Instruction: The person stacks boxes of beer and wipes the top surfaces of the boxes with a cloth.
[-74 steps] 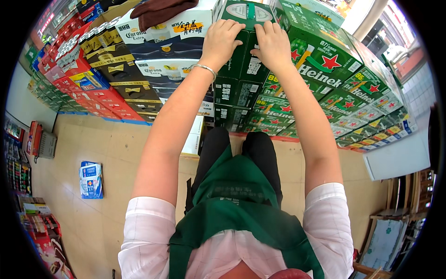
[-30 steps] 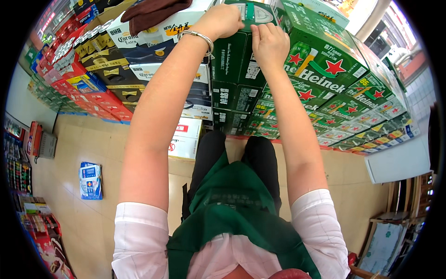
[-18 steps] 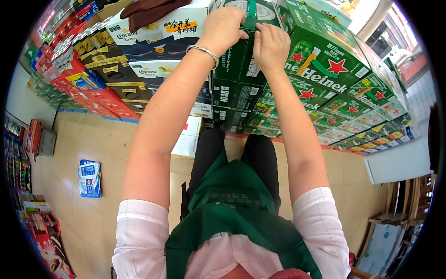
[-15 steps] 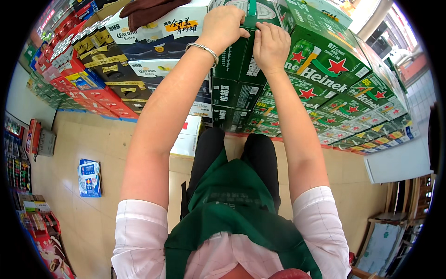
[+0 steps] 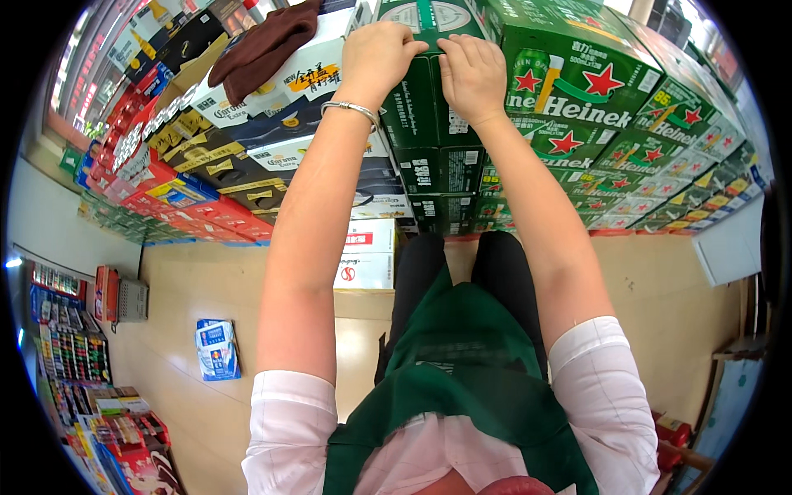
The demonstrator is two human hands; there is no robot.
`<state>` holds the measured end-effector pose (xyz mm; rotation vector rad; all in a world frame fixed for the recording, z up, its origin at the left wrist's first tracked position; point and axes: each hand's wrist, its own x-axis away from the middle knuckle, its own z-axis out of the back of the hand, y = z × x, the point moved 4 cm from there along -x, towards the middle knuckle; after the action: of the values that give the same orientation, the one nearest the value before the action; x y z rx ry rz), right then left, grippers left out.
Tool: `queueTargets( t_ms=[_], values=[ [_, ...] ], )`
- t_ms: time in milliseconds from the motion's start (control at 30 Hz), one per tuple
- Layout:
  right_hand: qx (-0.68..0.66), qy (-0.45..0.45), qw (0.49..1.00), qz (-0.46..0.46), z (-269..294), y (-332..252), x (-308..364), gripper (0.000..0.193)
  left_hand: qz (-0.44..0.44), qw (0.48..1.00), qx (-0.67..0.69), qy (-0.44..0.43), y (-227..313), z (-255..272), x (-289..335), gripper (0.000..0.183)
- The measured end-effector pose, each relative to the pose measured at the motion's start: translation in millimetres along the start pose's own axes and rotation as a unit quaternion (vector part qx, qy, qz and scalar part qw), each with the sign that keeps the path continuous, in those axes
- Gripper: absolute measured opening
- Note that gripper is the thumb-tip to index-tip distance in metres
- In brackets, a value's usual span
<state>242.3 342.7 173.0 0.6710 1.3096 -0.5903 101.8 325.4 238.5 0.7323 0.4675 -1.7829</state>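
A person's left hand (image 5: 382, 56) and right hand (image 5: 476, 80) touch a green box (image 5: 419, 103) at its top front edge, fingers (image 5: 464, 54) half curled (whether gripping, one cannot tell). It tops a stack (image 5: 429, 169), beside a white box (image 5: 285, 89).

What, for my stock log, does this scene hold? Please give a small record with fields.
left hand: at the top front edge of a dark green carton
right hand: at the same edge; grip unclear for both
beneath: similar dark green cartons
right side: stacked green cartons with red stars
left side: white-and-blue cartons, brown cloth draped on top
floor: blue-and-white package
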Motion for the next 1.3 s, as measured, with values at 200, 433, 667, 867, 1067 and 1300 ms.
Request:
queueTargets(
  t_ms=[200,433,667,867,1067,1300],
  values=[
    [0.019,0.019,1.0,0.008,-3,1,3,0.022,-0.035,0.999,0.002,0.006,-3,-3,6,0.041],
    [0.044,0.015,0.999,0.008,-3,0,3,0.019,-0.006,1.0,-0.018,-0.01,6,-4,5,0.037],
    [0.006,-0.02,0.999,-0.033,8,-14,-7,0.022,-0.034,0.999,0.026,-0.011,8,10,4,0.03],
    [0.022,-0.013,0.999,-0.033,13,-19,-13,0.019,-0.052,0.998,0.04,0.011,10,9,6,0.033],
    [0.014,-0.008,0.999,-0.045,14,-26,-14,0.018,-0.049,0.999,0.003,-0.003,10,9,5,0.035],
    [0.045,-0.015,0.998,-0.042,10,-29,-11,0.015,-0.046,0.999,0.01,0.001,4,6,6,0.034]
  ],
)
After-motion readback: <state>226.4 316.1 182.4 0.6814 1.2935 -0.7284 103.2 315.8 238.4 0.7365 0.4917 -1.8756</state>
